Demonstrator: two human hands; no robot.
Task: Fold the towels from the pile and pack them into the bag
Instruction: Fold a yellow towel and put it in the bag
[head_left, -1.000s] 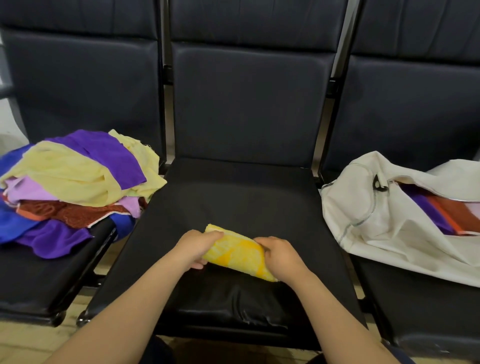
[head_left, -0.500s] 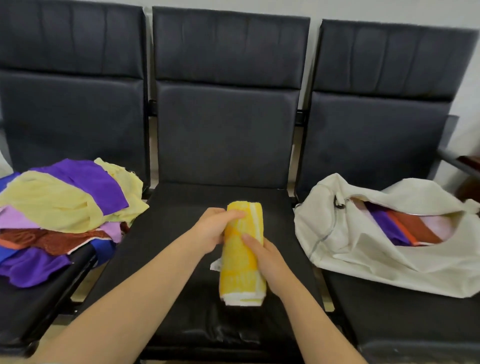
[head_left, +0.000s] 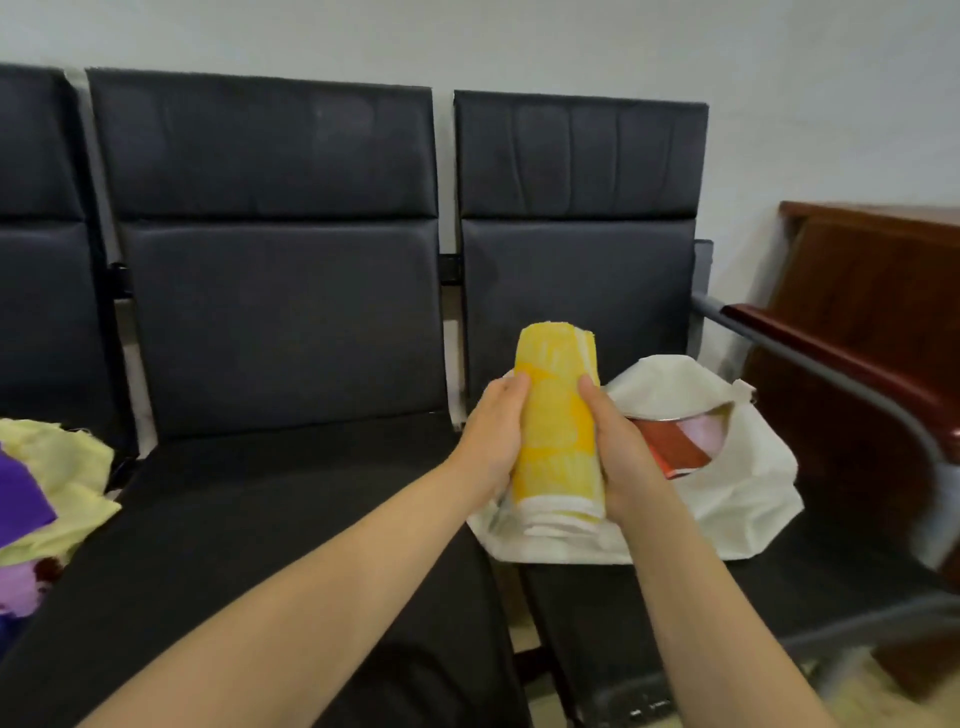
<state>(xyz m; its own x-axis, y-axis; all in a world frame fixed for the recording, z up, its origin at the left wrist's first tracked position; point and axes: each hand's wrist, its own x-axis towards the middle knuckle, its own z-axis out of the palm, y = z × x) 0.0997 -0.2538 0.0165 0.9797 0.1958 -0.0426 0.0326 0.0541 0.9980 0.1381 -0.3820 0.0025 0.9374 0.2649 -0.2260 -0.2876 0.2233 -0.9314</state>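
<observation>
A folded yellow towel (head_left: 558, 421) with a white edge is held upright between both hands, in the air just left of the bag. My left hand (head_left: 493, 434) grips its left side and my right hand (head_left: 618, 447) grips its right side. The white cloth bag (head_left: 737, 488) lies open on the right seat, with red and pink towels (head_left: 675, 441) showing inside. The pile of loose towels (head_left: 57, 488), pale yellow, purple and pink, sits on the left seat and is cut off by the frame's edge.
Three dark padded seats (head_left: 291, 499) stand in a row against a pale wall. A metal armrest (head_left: 810, 364) ends the row at the right. Beyond it is a dark red wooden cabinet (head_left: 872, 312).
Both hands lifted the yellow towel off the middle seat, turned it upright and carried it right toward the bag. The view swung right, so the pile slid toward the left edge.
</observation>
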